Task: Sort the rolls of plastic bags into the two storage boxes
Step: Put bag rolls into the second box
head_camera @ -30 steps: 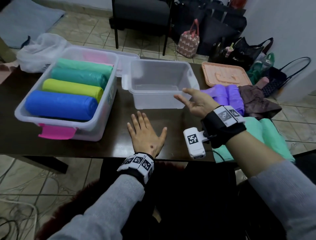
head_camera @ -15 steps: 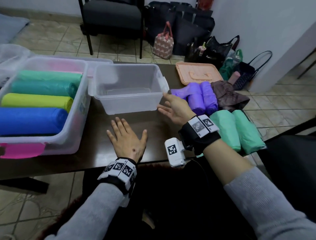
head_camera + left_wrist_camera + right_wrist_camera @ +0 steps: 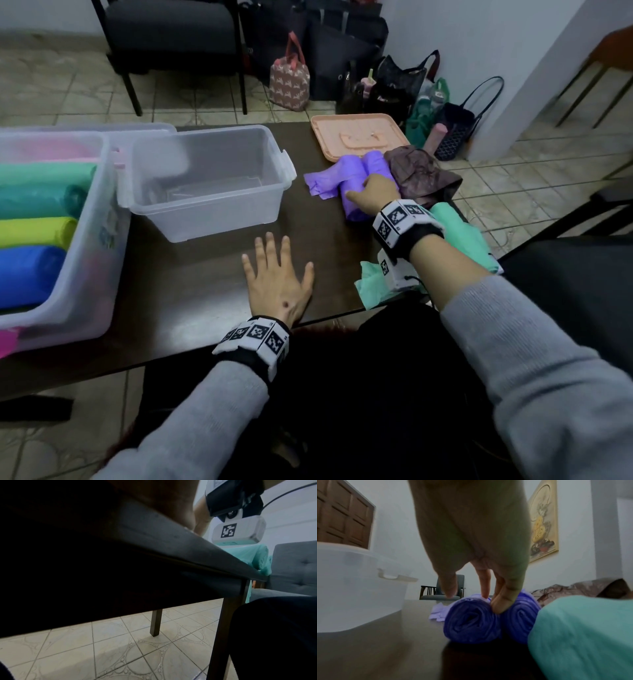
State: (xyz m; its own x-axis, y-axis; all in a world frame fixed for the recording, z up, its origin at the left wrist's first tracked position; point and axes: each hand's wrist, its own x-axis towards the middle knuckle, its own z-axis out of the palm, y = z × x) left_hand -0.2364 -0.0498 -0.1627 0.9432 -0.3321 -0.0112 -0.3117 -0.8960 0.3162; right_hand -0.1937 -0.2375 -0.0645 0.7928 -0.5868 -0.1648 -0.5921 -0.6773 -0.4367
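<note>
Hands: your right hand point(image 3: 375, 192) clasped the purple roll point(image 3: 471, 620); left hand point(image 3: 279, 277) lay flat.
Risk: its loose tail could unravel.

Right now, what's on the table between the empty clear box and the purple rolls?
In the head view, only bare dark table separates the empty clear box from the purple rolls. A loose purple flap trails from them toward the box without reaching it.
</note>
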